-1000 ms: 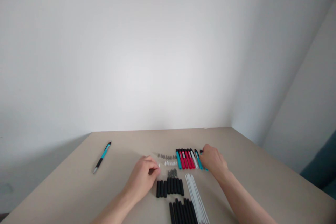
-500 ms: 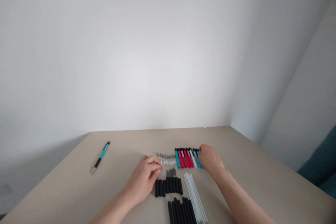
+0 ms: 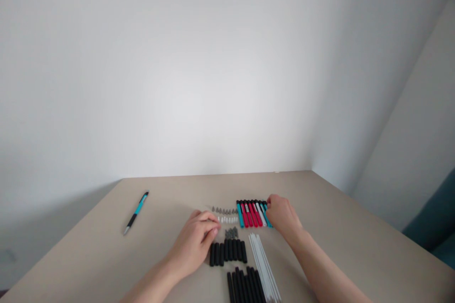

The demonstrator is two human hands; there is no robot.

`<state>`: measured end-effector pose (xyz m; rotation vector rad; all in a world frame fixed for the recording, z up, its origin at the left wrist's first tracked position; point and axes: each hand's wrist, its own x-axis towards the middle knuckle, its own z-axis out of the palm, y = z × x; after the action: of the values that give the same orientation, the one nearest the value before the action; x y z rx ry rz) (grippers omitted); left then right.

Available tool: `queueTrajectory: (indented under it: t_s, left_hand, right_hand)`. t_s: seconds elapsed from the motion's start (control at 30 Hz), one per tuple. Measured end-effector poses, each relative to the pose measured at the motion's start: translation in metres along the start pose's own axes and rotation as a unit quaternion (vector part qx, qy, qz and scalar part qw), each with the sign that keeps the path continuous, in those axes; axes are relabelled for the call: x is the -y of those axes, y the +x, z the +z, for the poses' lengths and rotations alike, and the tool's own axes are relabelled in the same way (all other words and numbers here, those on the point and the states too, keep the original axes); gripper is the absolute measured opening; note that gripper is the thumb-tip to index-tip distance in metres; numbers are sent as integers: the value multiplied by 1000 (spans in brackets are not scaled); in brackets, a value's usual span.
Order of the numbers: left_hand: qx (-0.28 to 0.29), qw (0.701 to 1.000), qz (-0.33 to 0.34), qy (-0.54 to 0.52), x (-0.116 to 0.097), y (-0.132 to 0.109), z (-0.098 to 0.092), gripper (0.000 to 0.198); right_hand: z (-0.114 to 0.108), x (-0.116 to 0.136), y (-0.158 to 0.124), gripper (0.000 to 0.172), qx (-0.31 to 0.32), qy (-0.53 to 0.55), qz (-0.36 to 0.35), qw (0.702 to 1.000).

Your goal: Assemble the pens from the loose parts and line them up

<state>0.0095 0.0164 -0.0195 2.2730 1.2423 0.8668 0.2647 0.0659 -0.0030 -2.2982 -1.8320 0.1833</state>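
A row of pen barrels (image 3: pixel 250 214) in turquoise, red and white, with black tops, lies at the middle right. My right hand (image 3: pixel 283 214) is closed at the row's right end, fingers round a turquoise pen barrel (image 3: pixel 269 220) that it partly hides. My left hand (image 3: pixel 195 241) rests closed on the table, thumb near the fingertips; whatever they may hold is hidden. Beside its fingertips are small white plastic pieces (image 3: pixel 229 220) in a row, with grey metal pen tips (image 3: pixel 224 211) behind them. Metal springs (image 3: pixel 232 233) and short black grips (image 3: pixel 235 250) lie just right of this hand.
Longer black tubes (image 3: pixel 245 286) and thin white ink refills (image 3: pixel 263 267) lie near the front. One whole turquoise pen (image 3: pixel 137 213) lies apart at the left. The beige table (image 3: pixel 170 194) meets a white wall (image 3: pixel 213 80) at its back.
My right hand has shifted slightly left, and the turquoise barrels at the row's right end have moved up against the white one, narrowing the gap. The left hand stays in place.
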Motion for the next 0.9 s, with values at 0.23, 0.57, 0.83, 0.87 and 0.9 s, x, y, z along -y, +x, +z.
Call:
queueTrajectory:
  t_s: [0.23,0.57,0.83,0.87,0.9]
  left_hand:
    - [-8,1000,-12,4,2,-1,0,30]
    - [-45,997,-29,52,3,1,-4,29]
    - [-215,803,-407,379,34,-2,-42,43]
    - [-198,798,-429,374,38,-3,-45,40]
    - [-182,799,-436,372,42,-4,-46,36]
  right_hand:
    - [0,0,0,28,-2,4,3,1000]
    - [-5,2,-3,28,-36,17,2,999]
    - [-11,9,-5,31,-95,59,-29,993]
    - [-11,9,-6,30,-102,65,-36,992]
    - [-11,10,-6,30,-110,71,-44,990]
